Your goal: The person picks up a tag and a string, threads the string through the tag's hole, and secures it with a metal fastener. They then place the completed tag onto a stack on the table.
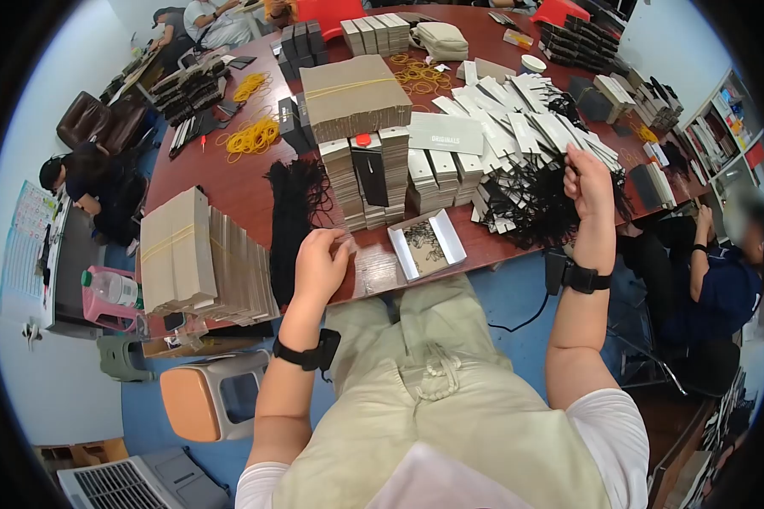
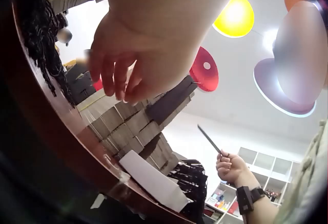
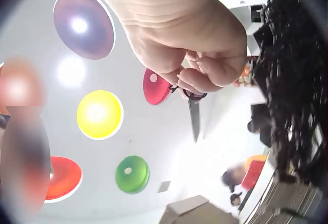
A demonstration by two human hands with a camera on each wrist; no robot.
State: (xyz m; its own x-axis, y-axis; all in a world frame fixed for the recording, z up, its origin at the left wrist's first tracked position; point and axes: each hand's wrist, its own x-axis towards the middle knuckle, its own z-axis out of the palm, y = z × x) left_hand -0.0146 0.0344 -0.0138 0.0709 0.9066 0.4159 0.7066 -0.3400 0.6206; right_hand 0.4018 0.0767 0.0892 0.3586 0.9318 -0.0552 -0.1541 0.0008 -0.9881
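My right hand [image 1: 589,182] is raised over the right side of a heap of white hang tags [image 1: 526,127] with black strings. Between its thumb and fingers it pinches a thin hang tag [image 3: 194,119], seen nearly edge-on, with black string [image 3: 190,95] at the fingertips. My left hand [image 1: 321,265] hovers at the table's front edge, fingers loosely bent, holding nothing. Beside it lies a bundle of black strings [image 1: 290,222]. An open white box [image 1: 457,238] with small dark looped pieces sits between the hands. Behind it stand stacks of tags, one topped by a card marked ORIGINALS [image 1: 445,133].
A banded stack of grey cards [image 1: 171,246] stands at the left edge, another banded stack [image 1: 354,89] behind the box. Yellow rubber bands [image 1: 253,140] lie on the red-brown table [image 1: 233,182]. A stool [image 1: 199,403] is at the left; a person sits at the right.
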